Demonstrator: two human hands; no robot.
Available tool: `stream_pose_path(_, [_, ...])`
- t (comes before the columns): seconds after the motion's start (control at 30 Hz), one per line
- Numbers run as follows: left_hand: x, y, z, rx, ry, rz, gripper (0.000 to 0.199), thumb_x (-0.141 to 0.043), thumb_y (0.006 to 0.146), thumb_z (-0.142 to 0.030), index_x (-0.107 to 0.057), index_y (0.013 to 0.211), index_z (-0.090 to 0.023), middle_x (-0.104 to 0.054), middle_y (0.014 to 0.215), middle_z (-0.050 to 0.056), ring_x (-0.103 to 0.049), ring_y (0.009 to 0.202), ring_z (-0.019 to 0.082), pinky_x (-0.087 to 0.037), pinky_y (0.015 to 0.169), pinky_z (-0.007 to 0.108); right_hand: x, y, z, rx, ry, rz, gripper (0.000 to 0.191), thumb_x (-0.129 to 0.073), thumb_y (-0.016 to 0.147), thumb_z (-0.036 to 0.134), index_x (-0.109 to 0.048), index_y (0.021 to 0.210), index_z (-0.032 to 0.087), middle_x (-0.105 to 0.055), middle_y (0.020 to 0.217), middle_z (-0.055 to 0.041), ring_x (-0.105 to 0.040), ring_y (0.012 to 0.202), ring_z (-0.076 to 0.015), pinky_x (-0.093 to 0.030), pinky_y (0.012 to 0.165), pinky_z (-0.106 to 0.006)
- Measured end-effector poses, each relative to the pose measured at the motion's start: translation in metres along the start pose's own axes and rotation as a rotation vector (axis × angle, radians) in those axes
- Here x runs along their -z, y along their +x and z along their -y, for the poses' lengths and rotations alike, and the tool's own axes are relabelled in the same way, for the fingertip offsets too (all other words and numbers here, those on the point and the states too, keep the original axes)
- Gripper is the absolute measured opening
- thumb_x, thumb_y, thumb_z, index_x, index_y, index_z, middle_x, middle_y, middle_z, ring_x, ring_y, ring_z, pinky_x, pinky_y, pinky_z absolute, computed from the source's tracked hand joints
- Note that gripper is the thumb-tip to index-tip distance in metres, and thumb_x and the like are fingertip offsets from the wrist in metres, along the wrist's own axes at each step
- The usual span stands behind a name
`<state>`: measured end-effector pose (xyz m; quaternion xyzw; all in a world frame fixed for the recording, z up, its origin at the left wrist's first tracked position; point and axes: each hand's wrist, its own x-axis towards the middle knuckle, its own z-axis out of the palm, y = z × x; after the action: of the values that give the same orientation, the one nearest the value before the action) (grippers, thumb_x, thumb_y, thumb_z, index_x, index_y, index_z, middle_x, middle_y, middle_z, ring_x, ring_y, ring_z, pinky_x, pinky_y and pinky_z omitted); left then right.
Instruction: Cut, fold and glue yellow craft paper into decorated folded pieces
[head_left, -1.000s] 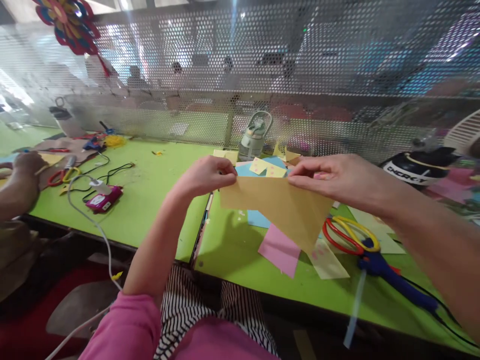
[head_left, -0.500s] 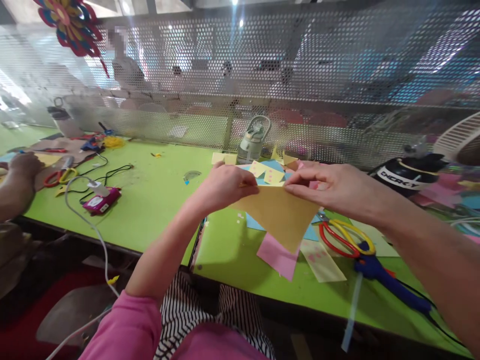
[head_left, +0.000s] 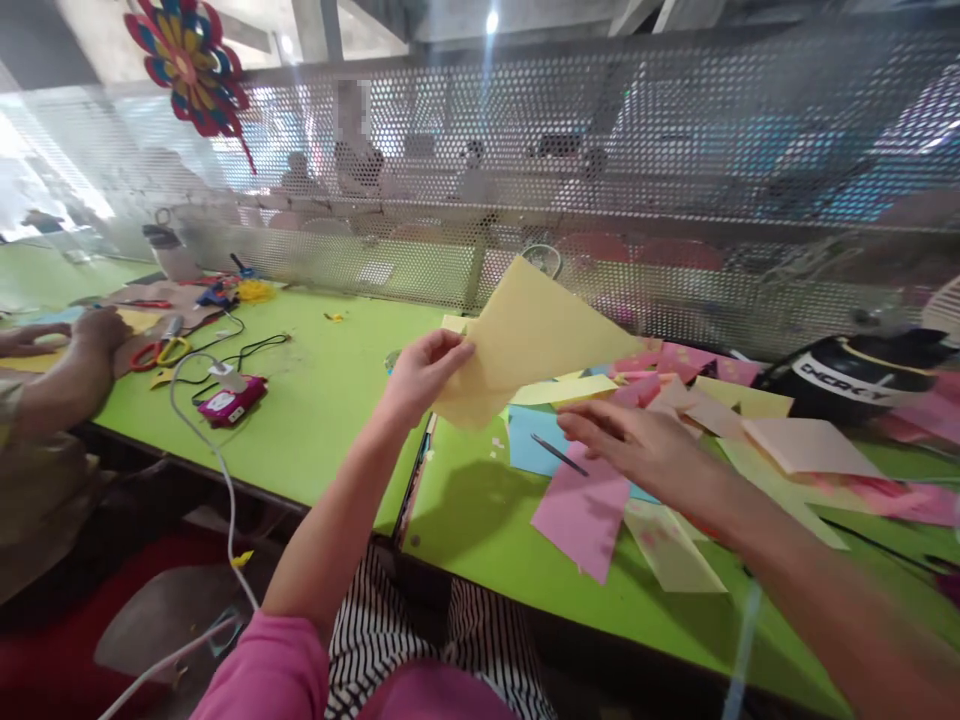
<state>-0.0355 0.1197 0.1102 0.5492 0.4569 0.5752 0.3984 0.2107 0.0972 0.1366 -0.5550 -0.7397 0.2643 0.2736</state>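
A yellow paper sheet (head_left: 536, 335) is raised over the desk, its left edge pinched between the thumb and fingers of my left hand (head_left: 427, 375). My right hand (head_left: 626, 440) hovers off the sheet with its fingers loosely bent and apart, and nothing shows between them. Just left of its fingertips, a slim dark pointed tool (head_left: 559, 455) lies across blue paper (head_left: 529, 425) and pink paper (head_left: 581, 515). Whether it is a scissor blade I cannot tell. Pale yellow paper with pink marks (head_left: 671, 550) lies below my right wrist.
Paper pieces and a black container (head_left: 847, 375) marked ENERGY are at the right. A translucent glue stick (head_left: 742, 650) juts over the front edge. Leftward are a purple power adapter (head_left: 232, 400), cables, scissors (head_left: 161, 350) and another person's hands (head_left: 97, 330). A perforated screen (head_left: 420, 250) stands behind.
My right hand has let go of the yellow sheet and moved down and right. The sheet has swung upward in my left hand. The view has shifted, and my right arm now covers the red-and-yellow scissors.
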Motion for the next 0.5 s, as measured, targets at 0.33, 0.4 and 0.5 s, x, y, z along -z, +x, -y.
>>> stream_pose_path(0.33, [-0.021, -0.06, 0.007, -0.228, 0.186, -0.126, 0.012, -0.057, 0.091, -0.026, -0.051, 0.083, -0.02, -0.061, 0.08, 0.001, -0.06, 0.075, 0.012, -0.047, 0.057, 0.02, -0.057, 0.006, -0.008, -0.216, 0.482, 0.212, 0.059, -0.06, 0.072, 0.078, -0.064, 0.077, 0.02, -0.069, 0.078, -0.0074, -0.06, 0.067, -0.017, -0.046, 0.062, -0.032])
stream_pose_path(0.4, [-0.022, -0.064, 0.005, -0.249, 0.194, -0.168, 0.012, -0.055, 0.093, -0.028, -0.05, 0.085, -0.021, -0.06, 0.082, 0.001, -0.059, 0.076, 0.012, -0.047, 0.053, 0.019, -0.061, 0.002, -0.009, -0.27, 0.555, 0.3, 0.059, -0.061, 0.074, 0.077, -0.068, 0.082, 0.019, -0.071, 0.083, -0.0102, -0.061, 0.07, -0.0191, -0.046, 0.064, -0.034])
stream_pose_path(0.5, [-0.026, -0.069, 0.006, -0.228, 0.292, -0.072, 0.012, -0.055, 0.093, -0.03, -0.049, 0.087, -0.022, -0.061, 0.084, 0.002, -0.06, 0.077, 0.013, -0.047, 0.051, 0.02, -0.064, 0.002, -0.009, -0.237, 0.724, 0.162, 0.046, -0.074, 0.072, 0.062, -0.07, 0.095, 0.023, -0.071, 0.097, -0.0062, -0.061, 0.086, -0.019, -0.046, 0.076, -0.033])
